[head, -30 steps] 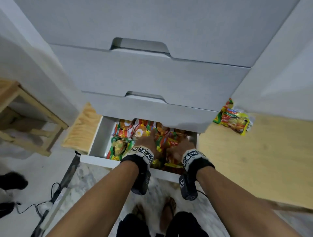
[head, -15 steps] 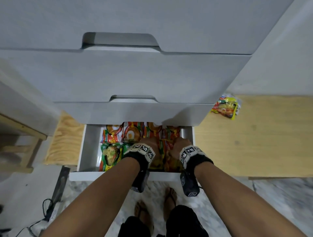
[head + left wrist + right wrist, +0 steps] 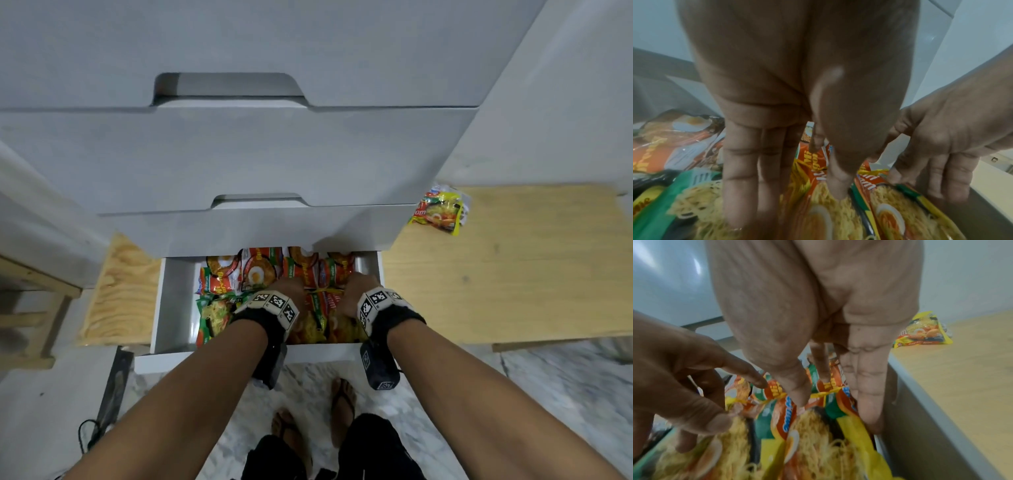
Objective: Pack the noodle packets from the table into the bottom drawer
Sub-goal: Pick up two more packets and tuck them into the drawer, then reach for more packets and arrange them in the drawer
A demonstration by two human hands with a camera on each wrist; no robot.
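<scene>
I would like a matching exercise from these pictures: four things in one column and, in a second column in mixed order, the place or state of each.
Things
1. left hand
2. noodle packet with the yellow edge
3. bottom drawer
4. middle drawer

Places or states
A. closed
B. lies on the wooden table
C. pulled open, with packets inside
D. fingers straight, on the packets in the drawer

Pairs: 1-D, 2-B, 3-C, 4-A

arms: bare, sleeveless | wrists: black straps [image 3: 270,320], white square-code tags [image 3: 376,301] | under wrists: black camera blocks [image 3: 378,371] | feet, lower centre: sandals [image 3: 342,399]
</scene>
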